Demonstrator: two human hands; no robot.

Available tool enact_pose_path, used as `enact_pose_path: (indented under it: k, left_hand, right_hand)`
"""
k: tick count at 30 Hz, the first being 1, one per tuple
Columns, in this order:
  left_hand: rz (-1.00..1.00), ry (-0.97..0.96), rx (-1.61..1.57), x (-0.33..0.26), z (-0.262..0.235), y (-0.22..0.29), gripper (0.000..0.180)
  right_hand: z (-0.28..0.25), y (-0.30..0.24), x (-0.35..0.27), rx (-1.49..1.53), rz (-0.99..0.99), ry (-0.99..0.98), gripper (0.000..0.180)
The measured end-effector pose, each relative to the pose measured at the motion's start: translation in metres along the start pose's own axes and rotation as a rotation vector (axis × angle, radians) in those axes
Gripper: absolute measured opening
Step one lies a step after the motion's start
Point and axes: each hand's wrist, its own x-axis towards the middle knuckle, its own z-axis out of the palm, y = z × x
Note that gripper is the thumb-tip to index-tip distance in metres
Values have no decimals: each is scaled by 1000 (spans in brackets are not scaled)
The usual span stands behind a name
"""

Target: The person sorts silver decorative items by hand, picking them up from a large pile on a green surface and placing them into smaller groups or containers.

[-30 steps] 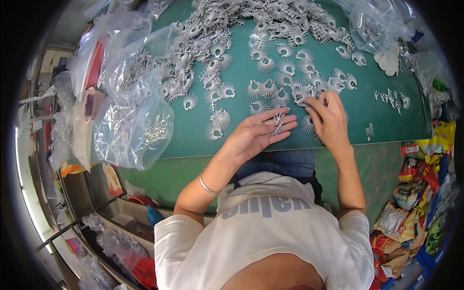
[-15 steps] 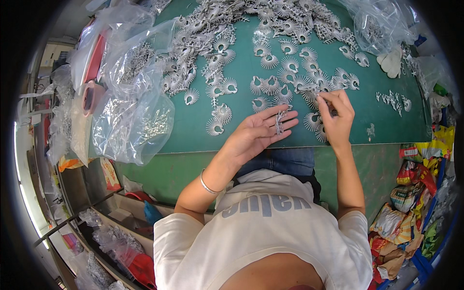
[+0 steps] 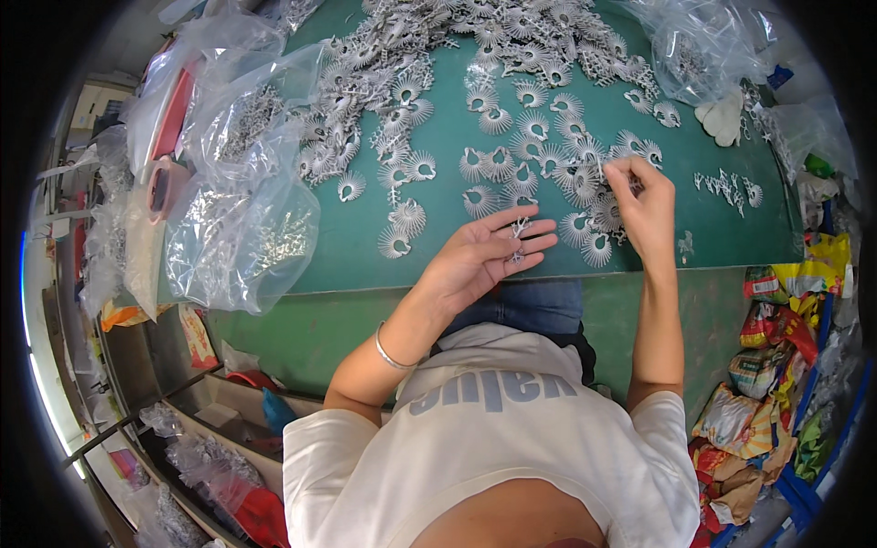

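My left hand (image 3: 480,254) is palm up by the near table edge, its thumb pressing a small silver branched piece (image 3: 518,236) against the fingers. To its right, my right hand (image 3: 647,203) pinches a thin silver piece (image 3: 600,167) at its fingertips. That piece's exact shape is too small to tell. Beneath and beside those fingertips lie overlapping silver fan-shaped pieces (image 3: 579,187) with radiating spokes and a notch. More of these fans (image 3: 480,201) are spread on the green tabletop (image 3: 438,265) around both hands.
A large heap of silver pieces (image 3: 548,36) covers the table's far side. Clear plastic bags (image 3: 242,237) with small parts stand at left, beside a tape roll (image 3: 166,189). At right lie white gloves (image 3: 722,119) and several branched pieces (image 3: 726,189). Colourful packets (image 3: 735,416) pile beyond the table.
The view has shifted slightly. My right fingertips have moved a little right and away from me, and the thin piece there now stands more upright. My left hand keeps its hold.
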Motion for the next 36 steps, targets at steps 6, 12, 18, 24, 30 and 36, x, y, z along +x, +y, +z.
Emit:
enact_pose_path:
  k: [6,12,18,24,30,36]
  left_hand:
    - [17,-25,-28,-2,1,-2,52]
    - [54,-68,-192,0,8,-5,51]
    - [78,-106,-353,4,8,-8,44]
    - [97,-433,-625,21,-14,-30,42]
    - [84,-125,-333,9,11,-20,45]
    - [113,-134,-165,8,14,-17,52]
  right_hand:
    - [1,-11,-8,242,-1,-44,9]
    - [14,-30,-40,-75,-553,-224,13]
    - [14,-35,-50,67,-516,-352,32]
    - [29,-45,-55,-18,-636,-353,34]
    - [20,-35,-44,-154,-450,-125,20]
    - [25,-31,-46,-210,-444,-198,12]
